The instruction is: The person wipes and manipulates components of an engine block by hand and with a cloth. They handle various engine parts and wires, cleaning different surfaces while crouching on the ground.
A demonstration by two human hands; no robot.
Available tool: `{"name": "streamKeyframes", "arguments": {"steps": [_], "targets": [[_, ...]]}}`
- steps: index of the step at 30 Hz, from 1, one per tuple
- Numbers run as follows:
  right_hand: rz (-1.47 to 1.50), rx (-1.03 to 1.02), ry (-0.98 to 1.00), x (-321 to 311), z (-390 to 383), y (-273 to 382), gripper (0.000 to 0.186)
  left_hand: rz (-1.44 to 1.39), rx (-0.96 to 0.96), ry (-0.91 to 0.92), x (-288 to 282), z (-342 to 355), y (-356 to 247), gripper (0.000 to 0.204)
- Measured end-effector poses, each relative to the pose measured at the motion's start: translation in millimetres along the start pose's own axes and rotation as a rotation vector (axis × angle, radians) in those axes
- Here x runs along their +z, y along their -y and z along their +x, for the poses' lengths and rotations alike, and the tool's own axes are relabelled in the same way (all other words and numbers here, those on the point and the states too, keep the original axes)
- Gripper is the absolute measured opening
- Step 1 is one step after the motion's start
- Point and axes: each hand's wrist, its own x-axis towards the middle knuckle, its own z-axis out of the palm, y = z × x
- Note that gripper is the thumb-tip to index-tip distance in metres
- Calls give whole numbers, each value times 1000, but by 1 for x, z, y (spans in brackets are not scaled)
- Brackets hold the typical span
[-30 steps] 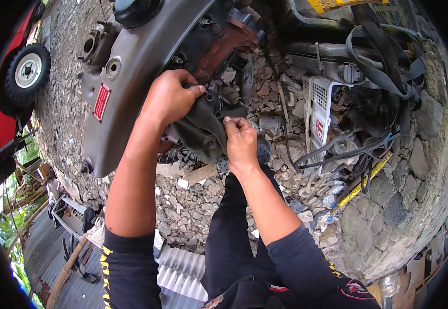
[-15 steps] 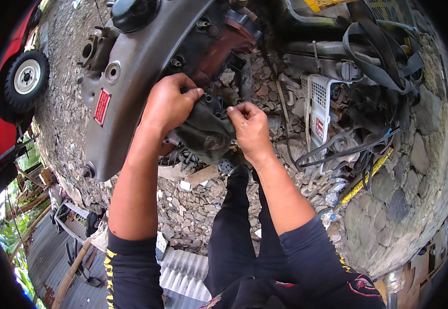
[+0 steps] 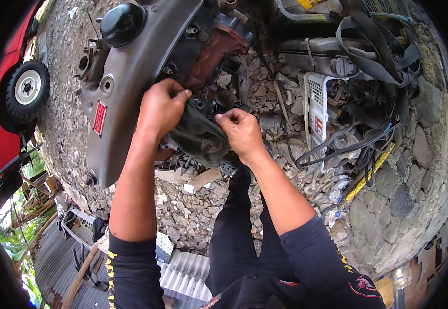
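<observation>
A dark, oily-looking cloth hangs between my two hands beside an engine. My left hand pinches its upper left edge with thumb and fingers, close against the long grey valve cover. With thumb and forefinger, my right hand grips the cloth's right side. Behind the cloth, part of the reddish-brown engine block shows, with small metal fittings near my left thumb. A black filler cap tops the valve cover, which also bears a red label. The cloth hides what lies beneath it.
Loose stones and gravel cover the ground. To the right lie a white plastic crate, black straps, cables and a yellow strip, beside a stone wall. A red vehicle's wheel stands at far left.
The whole view has shifted slightly, so the engine sits lower and further left. Both hands are a little further left in the picture, still holding the cloth, whose folds have changed.
</observation>
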Motion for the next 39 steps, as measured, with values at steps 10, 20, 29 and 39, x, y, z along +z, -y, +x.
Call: {"name": "streamKeyframes", "arguments": {"steps": [10, 20, 29, 39], "targets": [[59, 57, -105, -7, -11, -36, 21, 51, -6, 161, -4, -6, -14, 24], [134, 26, -123, 4, -19, -30, 23, -50, 57, -47, -3, -13, -11, 26], [-28, -73, -87, -16, -55, -12, 21, -299, 43, -193, 8, -82, 4, 19], [-23, 41, 180, -40, -66, 15, 18, -538, -153, 125, 8, -118, 40, 27]]}}
